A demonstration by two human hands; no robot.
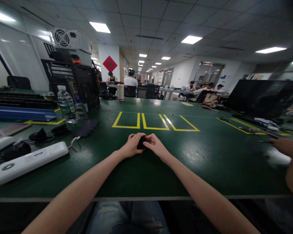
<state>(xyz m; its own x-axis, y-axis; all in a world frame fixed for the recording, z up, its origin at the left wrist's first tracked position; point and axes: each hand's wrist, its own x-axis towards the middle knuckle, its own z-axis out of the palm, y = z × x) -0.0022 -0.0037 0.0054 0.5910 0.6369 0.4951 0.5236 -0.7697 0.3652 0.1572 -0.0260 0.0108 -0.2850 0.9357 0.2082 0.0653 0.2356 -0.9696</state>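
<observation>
Both hands meet at the middle of the green table around a small black object [141, 143], whose kind I cannot make out because fingers cover much of it. My left hand [132, 145] wraps its left side and top, fingers bent over it. My right hand [157, 145] pinches it from the right with thumb and fingertips. The black object appears to rest on or just above the table [141, 175]. Just beyond my hands lie frames of yellow tape [156, 128] stuck on the tabletop.
On the left are a white power strip [31, 162], a water bottle [67, 105] and an open black computer case [83, 84]. A monitor [258, 97], a red screwdriver [210, 108] and other tools are on the right. Another person's hand [284, 146] reaches in from the right edge.
</observation>
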